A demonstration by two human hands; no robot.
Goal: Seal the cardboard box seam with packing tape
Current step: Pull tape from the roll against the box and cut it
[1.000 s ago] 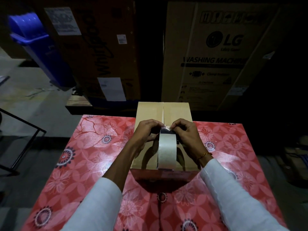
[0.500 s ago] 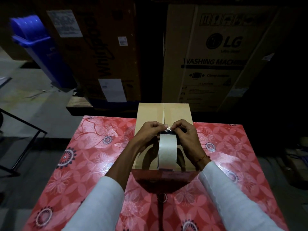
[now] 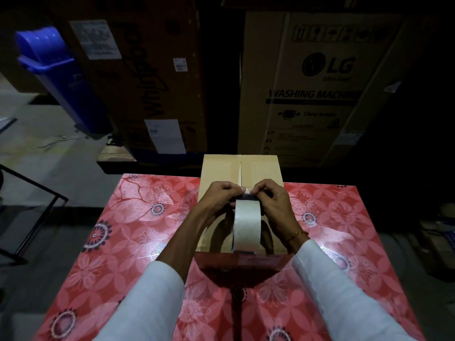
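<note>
Two tall appliance cartons fill the dark background: the washing machine carton (image 3: 317, 89) printed with LG lettering on the right, and a darker brown carton (image 3: 147, 77) with white labels on the left. A blue bin (image 3: 56, 75) leans beside that darker carton, on the grey floor (image 3: 49, 153).

In front of them the surface (image 3: 118, 242), covered in a glossy red floral cloth, takes up the lower half of the view. The cardboard box (image 3: 221, 168) sits on it at the far middle, its top flaps closed so the seam (image 3: 240, 168) runs straight away from the person, bare and untaped on the far stretch that shows.

Two arms in white sleeves (image 3: 147, 301) reach in from the bottom edge and meet over the box. A roll of packing tape (image 3: 247, 223) stands on edge between them, just above the near half of the box top and in line with the seam, its pale outer face toward the camera.

The left hand (image 3: 216, 201) is curled against the left side of the roll, fingers closed, thumb and forefinger pinching at the roll's top. The right hand (image 3: 274, 205) mirrors it on the right side, also closed, its fingertips meeting the left hand's at a small shiny bit of the tape's loose end (image 3: 247, 191). A thin gold bracelet (image 3: 296, 234) circles the right wrist.
</note>
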